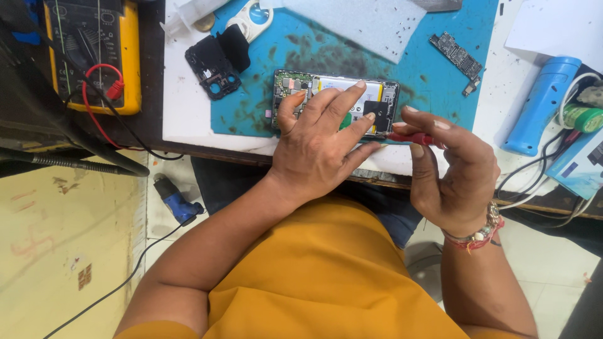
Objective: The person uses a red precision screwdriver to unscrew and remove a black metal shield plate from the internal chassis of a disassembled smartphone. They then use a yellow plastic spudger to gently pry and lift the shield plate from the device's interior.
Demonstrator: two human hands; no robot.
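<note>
I am pressing my left hand (317, 147) flat, fingers spread, on the opened phone (336, 100) lying on the blue mat (427, 69) at the table's near edge; my right hand (449, 169) is pinching a red screwdriver (411, 137), its tip near the phone's lower right corner; I am judging that steady downward pressure and an upright tip are mattering most here.

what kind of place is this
Most likely a phone repair bench. An opened phone with bare circuit boards lies on a stained blue work mat, the left hand steadies it while the right hand holds a red-handled tool, and a yellow multimeter sits nearby.
</note>
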